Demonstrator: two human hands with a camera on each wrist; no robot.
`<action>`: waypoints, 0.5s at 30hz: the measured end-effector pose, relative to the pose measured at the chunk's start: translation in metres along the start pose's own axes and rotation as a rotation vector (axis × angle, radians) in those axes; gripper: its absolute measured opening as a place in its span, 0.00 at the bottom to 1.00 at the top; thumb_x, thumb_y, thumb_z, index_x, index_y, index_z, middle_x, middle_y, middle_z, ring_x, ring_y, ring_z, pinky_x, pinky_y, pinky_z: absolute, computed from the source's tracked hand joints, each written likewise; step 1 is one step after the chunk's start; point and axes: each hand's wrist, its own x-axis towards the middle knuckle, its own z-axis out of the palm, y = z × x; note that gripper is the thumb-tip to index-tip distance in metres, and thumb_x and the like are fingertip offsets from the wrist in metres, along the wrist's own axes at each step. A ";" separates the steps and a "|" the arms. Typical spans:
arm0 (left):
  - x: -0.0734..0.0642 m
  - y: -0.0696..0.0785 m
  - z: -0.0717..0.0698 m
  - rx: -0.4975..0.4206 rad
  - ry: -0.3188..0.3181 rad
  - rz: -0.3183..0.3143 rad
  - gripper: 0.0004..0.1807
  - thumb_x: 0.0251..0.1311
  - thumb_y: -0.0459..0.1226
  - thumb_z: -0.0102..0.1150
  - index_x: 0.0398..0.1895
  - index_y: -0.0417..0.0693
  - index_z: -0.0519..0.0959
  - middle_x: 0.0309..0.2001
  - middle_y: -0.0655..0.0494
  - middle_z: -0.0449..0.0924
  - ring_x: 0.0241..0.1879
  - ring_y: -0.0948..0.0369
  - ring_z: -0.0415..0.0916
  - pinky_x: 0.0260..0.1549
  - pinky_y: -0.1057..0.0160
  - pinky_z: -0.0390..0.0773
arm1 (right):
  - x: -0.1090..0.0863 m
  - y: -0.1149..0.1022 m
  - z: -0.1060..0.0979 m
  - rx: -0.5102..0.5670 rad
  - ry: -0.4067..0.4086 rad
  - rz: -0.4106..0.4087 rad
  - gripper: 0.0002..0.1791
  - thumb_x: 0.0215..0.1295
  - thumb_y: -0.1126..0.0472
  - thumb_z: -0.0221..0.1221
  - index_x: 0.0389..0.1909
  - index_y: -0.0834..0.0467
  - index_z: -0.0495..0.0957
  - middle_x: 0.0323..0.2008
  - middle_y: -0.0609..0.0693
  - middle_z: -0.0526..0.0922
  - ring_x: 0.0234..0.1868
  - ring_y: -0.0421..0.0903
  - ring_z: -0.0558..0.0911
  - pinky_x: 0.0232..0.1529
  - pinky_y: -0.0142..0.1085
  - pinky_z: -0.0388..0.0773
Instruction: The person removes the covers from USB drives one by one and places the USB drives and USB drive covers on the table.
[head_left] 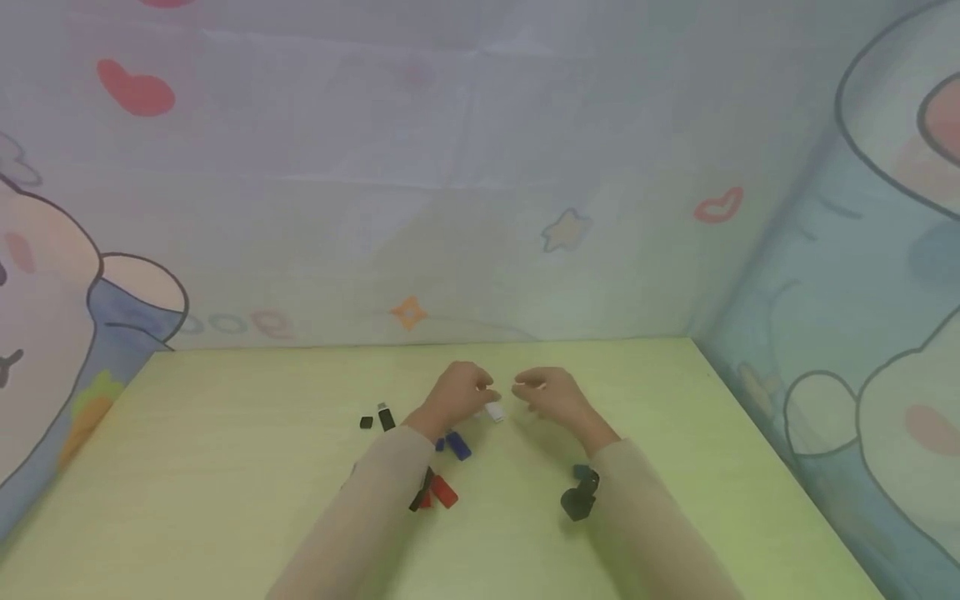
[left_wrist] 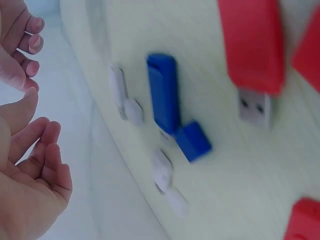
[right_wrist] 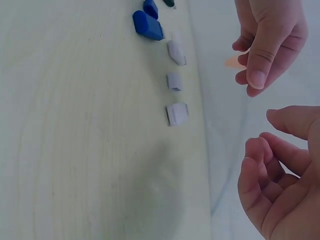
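Both hands hover over the far part of the table, fingertips facing each other across a gap. My left hand (head_left: 453, 396) has loosely bent fingers and nothing in them. Likewise my right hand (head_left: 558, 396) is relaxed, thumb apart from the fingers, and holds nothing. Below the left fingertips lies a white USB stick (head_left: 495, 412). In the left wrist view, small white pieces (left_wrist: 161, 171) lie beside a blue USB stick (left_wrist: 165, 95) and its blue cap (left_wrist: 193, 141). A red USB stick (left_wrist: 255, 45) shows its metal plug. White pieces (right_wrist: 177, 114) also appear in the right wrist view.
A black USB stick (head_left: 386, 417) and a black cap (head_left: 366, 422) lie left of the left hand. Red pieces (head_left: 444, 492) are beside the left forearm, which partly hides things. A dark object (head_left: 577, 503) sits by the right sleeve. A printed wall (head_left: 450, 250) borders the table.
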 end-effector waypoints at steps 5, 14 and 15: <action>-0.002 0.008 0.008 0.001 -0.003 0.089 0.16 0.59 0.37 0.63 0.45 0.33 0.82 0.43 0.43 0.83 0.47 0.49 0.76 0.51 0.49 0.74 | -0.016 -0.001 -0.014 -0.032 -0.001 -0.066 0.22 0.67 0.56 0.58 0.57 0.65 0.75 0.46 0.59 0.81 0.37 0.54 0.84 0.34 0.38 0.82; -0.008 0.030 0.024 0.043 -0.062 0.211 0.16 0.60 0.38 0.63 0.47 0.36 0.82 0.42 0.44 0.83 0.46 0.51 0.76 0.49 0.53 0.74 | -0.047 0.002 -0.035 -0.104 0.022 -0.141 0.19 0.66 0.56 0.59 0.53 0.63 0.78 0.37 0.53 0.81 0.30 0.48 0.80 0.28 0.36 0.77; -0.008 0.033 0.027 0.049 -0.067 0.218 0.16 0.61 0.38 0.63 0.47 0.37 0.82 0.42 0.44 0.83 0.46 0.52 0.76 0.48 0.54 0.74 | -0.051 0.003 -0.037 -0.121 0.027 -0.150 0.19 0.66 0.56 0.59 0.53 0.63 0.78 0.37 0.52 0.81 0.29 0.46 0.79 0.28 0.36 0.77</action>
